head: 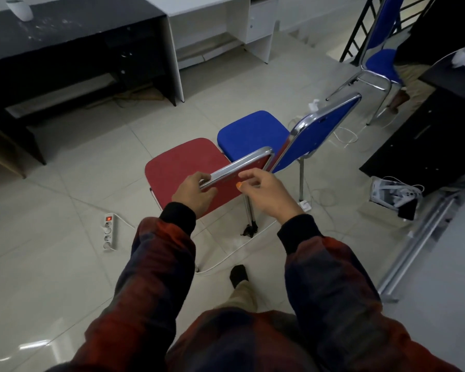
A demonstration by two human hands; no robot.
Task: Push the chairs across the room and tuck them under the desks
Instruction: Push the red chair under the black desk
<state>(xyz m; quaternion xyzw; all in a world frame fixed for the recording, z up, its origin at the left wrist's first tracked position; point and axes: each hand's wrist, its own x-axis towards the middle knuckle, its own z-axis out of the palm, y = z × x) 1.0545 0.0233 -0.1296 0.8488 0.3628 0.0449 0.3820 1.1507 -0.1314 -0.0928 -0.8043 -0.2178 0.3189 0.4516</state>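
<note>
red chair [184, 167] at centre frame on the tiled floor [91, 146], seat toward the desks. left hand [195, 193] gripping the chrome top rail of its backrest, fingers curled round the left end. right hand [271, 194] just beside the rail's right part, fingers loosely curled, holding nothing. blue chair [251, 130] touching the red one on the right. black desk [73, 36] upper left, white desk [212, 6] beside it. power strip [109, 231] lower left.
</note>
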